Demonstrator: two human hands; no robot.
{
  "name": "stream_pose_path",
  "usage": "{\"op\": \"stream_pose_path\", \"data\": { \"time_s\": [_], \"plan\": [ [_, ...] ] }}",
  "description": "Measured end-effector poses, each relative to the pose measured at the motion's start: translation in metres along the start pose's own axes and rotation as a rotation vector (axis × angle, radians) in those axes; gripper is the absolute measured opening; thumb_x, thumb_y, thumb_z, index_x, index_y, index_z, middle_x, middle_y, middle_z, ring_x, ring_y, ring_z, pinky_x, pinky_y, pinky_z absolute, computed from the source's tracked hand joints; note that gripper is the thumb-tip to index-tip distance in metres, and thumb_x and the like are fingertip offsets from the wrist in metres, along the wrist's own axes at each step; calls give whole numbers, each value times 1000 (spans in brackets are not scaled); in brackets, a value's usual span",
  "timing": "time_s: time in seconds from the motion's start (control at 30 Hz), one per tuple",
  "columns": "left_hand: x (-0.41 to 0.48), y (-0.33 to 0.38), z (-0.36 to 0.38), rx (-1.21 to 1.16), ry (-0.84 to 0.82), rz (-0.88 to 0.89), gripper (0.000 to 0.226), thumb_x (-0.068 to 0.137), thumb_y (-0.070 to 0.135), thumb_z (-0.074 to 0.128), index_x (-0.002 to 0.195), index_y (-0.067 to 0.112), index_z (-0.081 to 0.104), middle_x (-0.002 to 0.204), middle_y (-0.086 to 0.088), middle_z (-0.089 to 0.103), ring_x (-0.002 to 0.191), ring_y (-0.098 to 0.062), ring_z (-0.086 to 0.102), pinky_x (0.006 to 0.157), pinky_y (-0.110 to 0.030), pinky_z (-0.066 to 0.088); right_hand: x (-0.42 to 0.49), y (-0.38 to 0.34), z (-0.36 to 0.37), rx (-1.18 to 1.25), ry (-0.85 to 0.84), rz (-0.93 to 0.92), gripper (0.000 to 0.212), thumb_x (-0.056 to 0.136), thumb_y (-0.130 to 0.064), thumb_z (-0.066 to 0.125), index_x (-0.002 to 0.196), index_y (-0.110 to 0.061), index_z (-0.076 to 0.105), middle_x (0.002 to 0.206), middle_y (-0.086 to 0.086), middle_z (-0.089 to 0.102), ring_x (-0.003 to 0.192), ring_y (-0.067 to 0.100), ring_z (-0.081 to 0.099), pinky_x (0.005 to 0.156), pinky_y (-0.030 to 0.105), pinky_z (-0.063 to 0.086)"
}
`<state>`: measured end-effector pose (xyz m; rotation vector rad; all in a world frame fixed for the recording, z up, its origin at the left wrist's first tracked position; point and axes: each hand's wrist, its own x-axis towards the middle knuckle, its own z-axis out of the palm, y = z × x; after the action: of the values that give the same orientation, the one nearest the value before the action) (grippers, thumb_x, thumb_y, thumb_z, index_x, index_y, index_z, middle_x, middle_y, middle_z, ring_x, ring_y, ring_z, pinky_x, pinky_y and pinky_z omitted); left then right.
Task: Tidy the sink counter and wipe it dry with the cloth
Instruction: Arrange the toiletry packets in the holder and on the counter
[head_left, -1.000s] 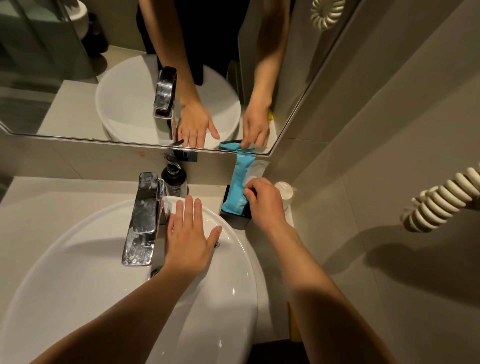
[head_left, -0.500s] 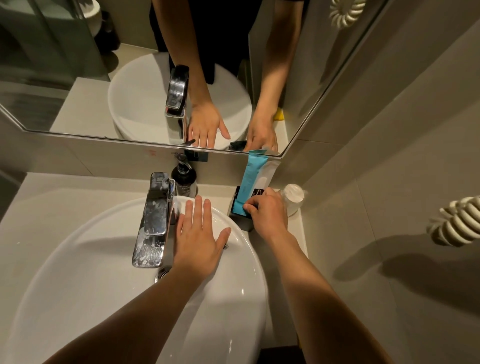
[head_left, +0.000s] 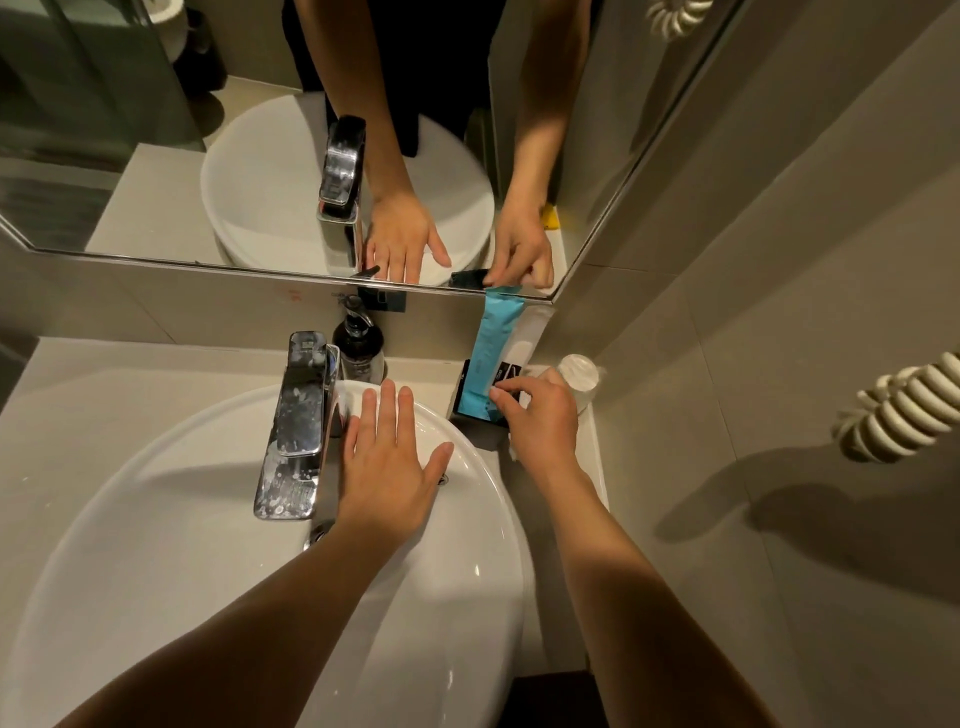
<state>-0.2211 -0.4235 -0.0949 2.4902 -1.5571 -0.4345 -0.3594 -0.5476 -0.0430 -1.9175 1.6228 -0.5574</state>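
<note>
My left hand (head_left: 387, 467) lies flat, fingers apart, on the back rim of the white sink basin (head_left: 208, 545), just right of the chrome faucet (head_left: 296, 431). My right hand (head_left: 540, 421) is at the back right corner of the counter (head_left: 104, 384). Its fingertips pinch the lower end of a blue packet (head_left: 491, 338). The packet stands upright in a black holder (head_left: 467, 410) and leans on the wall below the mirror. A white packet stands behind the blue one. No cloth is clearly in view.
A dark soap pump bottle (head_left: 358, 348) stands behind the faucet. A small white-capped bottle (head_left: 579, 371) sits in the corner beside the holder. The mirror (head_left: 156, 156) runs along the back wall, and a coiled cord (head_left: 898, 410) hangs on the right wall.
My right hand has lowered the blue packet into the black holder and stood it upright; its fingers have slid down to the packet's base. My left hand has stayed on the basin rim.
</note>
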Motion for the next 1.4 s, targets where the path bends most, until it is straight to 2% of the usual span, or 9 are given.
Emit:
{"op": "stream_pose_path", "data": {
  "time_s": [0.17, 0.27, 0.5, 0.67, 0.8, 0.9, 1.03, 1.17, 1.4],
  "plan": [
    [-2, -1, -1, -26, -2, 19, 88, 98, 72, 14, 162, 16, -9, 171, -8, -12, 157, -28, -11, 127, -50, 2, -40, 34, -41, 141, 78, 128, 13, 88, -27, 77, 95, -16, 79, 92, -2, 60, 80, 15, 59, 72, 26, 49],
    [-1, -3, 2, -45, 11, 28, 88, 98, 72, 17, 162, 16, -5, 172, -8, -8, 158, -29, -8, 127, -49, 2, -77, 68, -61, 78, 50, 283, 18, 90, -31, 74, 99, -16, 77, 100, 2, 65, 88, 18, 66, 80, 36, 57],
    [-2, -4, 1, -66, 35, 38, 87, 99, 70, 24, 162, 13, 3, 172, -11, 0, 158, -30, -4, 126, -50, 5, -142, 112, -63, -307, -200, 501, 34, 98, -25, 64, 130, -13, 61, 129, 9, 62, 116, 29, 61, 101, 38, 49],
    [-2, -4, 1, -49, 39, 35, 87, 99, 70, 23, 162, 13, 3, 172, -11, 0, 158, -30, -4, 126, -50, 5, -189, 127, -50, -606, -328, 384, 43, 99, -30, 60, 137, -13, 49, 127, 15, 55, 104, 32, 63, 89, 34, 49],
    [-1, -4, 3, -42, 44, 32, 87, 99, 70, 22, 162, 13, 4, 172, -11, 1, 158, -31, -3, 126, -50, 6, -208, 144, -33, -574, -303, 289, 84, 71, -29, 92, 140, 0, 54, 122, 32, 57, 74, 36, 69, 73, 36, 60],
    [-1, -5, 4, -34, 48, 33, 88, 98, 70, 21, 162, 13, 3, 172, -11, 1, 158, -31, -3, 126, -50, 6, -202, 141, -41, -366, -337, 331, 77, 88, -22, 78, 151, -3, 38, 136, 26, 39, 104, 36, 58, 98, 33, 48],
    [-1, -5, 5, -36, 50, 36, 88, 98, 71, 21, 162, 13, 3, 172, -11, 0, 158, -30, -4, 126, -50, 5, -191, 138, -48, -107, -328, 378, 64, 89, -15, 75, 146, -11, 46, 137, 14, 37, 112, 24, 50, 99, 23, 35],
    [-1, -5, 4, -33, 56, 37, 87, 99, 70, 23, 162, 13, 4, 172, -11, 1, 158, -31, -3, 126, -50, 6, -177, 135, -40, -89, -334, 370, 59, 89, -17, 76, 142, -12, 52, 137, 12, 41, 116, 27, 55, 107, 33, 42],
    [-1, -5, 6, -37, 68, 41, 86, 99, 69, 25, 162, 12, 7, 172, -12, 4, 158, -32, 0, 126, -51, 8, -155, 128, -30, -85, -317, 376, 28, 92, -24, 73, 115, -16, 59, 121, 5, 48, 99, 20, 56, 91, 29, 44]
  ]
}}
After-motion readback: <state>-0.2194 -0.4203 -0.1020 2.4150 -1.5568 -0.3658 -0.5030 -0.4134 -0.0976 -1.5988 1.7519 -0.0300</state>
